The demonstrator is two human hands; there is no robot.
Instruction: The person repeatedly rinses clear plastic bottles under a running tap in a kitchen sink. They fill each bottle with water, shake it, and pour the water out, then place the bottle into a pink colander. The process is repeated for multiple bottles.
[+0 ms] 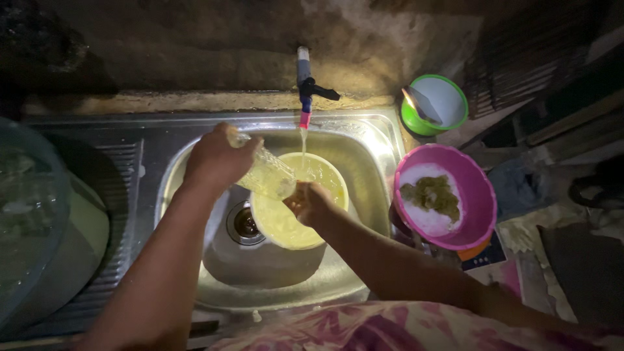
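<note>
My left hand point(218, 158) grips the base of a clear ribbed glass point(270, 175), held tilted on its side over the steel sink point(364, 140). My right hand point(309, 203) is at the glass's mouth, fingers at its rim. A thin stream of water falls from the wall tap point(304, 88) just past the glass into a yellow plate or bowl point(286, 227) lying in the basin beside the drain point(245, 223).
A pink bowl point(478, 188) with white foam and a greenish scrubber sits right of the sink. A green bowl point(448, 104) with a utensil is behind it. A large clear basin point(26, 214) stands on the left drainboard. The surroundings are dark.
</note>
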